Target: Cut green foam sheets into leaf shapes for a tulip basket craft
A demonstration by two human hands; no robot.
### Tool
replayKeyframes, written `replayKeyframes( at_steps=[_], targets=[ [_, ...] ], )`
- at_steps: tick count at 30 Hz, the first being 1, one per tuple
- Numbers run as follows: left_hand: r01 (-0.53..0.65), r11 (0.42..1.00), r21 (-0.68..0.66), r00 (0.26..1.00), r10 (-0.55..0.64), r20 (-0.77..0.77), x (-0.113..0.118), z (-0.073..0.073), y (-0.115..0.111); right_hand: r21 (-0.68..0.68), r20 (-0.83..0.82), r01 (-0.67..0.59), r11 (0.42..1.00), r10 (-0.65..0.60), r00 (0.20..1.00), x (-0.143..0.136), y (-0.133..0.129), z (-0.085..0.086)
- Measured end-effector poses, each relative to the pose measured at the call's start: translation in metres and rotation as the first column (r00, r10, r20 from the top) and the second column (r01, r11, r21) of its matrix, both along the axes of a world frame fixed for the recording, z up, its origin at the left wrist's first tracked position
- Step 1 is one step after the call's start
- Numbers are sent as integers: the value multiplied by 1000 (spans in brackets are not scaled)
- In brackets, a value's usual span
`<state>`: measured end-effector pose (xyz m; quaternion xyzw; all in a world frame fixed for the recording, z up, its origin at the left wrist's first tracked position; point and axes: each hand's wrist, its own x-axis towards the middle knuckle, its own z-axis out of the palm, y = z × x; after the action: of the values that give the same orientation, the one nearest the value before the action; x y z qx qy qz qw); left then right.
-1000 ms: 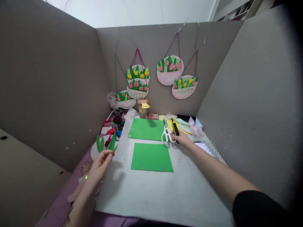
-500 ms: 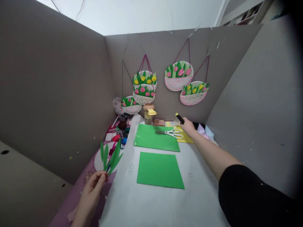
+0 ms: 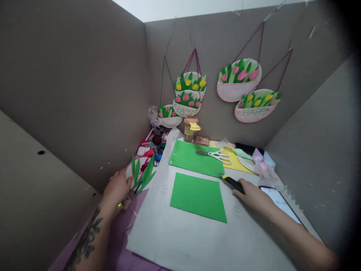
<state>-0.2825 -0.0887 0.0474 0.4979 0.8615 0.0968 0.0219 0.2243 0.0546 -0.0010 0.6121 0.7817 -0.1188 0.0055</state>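
My right hand (image 3: 249,194) is closed around a black utility knife (image 3: 234,183) with a yellow front end. Its tip is over the near right corner of the upper green sheet (image 3: 186,156). Just below lies a second green sheet (image 3: 199,197) on the white paper cover. My left hand (image 3: 117,186) rests at the left rim of a white paper plate (image 3: 129,171), thumb apart from the fingers, whose tips are partly hidden. Green paper leaves (image 3: 146,177) lie across that plate. White-handled scissors (image 3: 220,155) lie on the upper green sheet.
A lidded jar (image 3: 189,130) stands at the back. Yellow paper (image 3: 237,162) and plastic wrap lie behind my right hand, and a phone (image 3: 279,201) to its right. Paper-plate flower baskets (image 3: 239,90) hang on the grey partition. Craft odds and ends (image 3: 149,150) crowd the left.
My right hand has come nearer with the utility knife, from the back to beside the green sheets. My left hand has moved forward, from below the leaves to the plate's left. The view has shifted.
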Motion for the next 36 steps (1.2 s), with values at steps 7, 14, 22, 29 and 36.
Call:
replayKeyframes(
  at_steps=[7, 14, 22, 29, 36],
  targets=[
    [-48, 958, -282, 998, 38, -39, -3, -4, 56, 194, 52, -101, 976, 92, 994, -65, -48, 38],
    [-134, 955, -265, 991, 131, -28, 9, -11, 57, 263, -160, -798, 542, 841, 518, -266, -109, 61],
    [-41, 983, -176, 999, 38, -19, -6, -11, 46, 240, -3, -845, 478, 871, 492, -281, -86, 44],
    [-38, 993, -114, 998, 45, 53, -3, -16, 52, 57, 22, -806, 589, 806, 591, -268, -81, 70],
    [-83, 996, -37, 974, 89, 210, -19, -17, 55, -76, -240, -826, 558, 794, 558, -287, -63, 73]
  ],
)
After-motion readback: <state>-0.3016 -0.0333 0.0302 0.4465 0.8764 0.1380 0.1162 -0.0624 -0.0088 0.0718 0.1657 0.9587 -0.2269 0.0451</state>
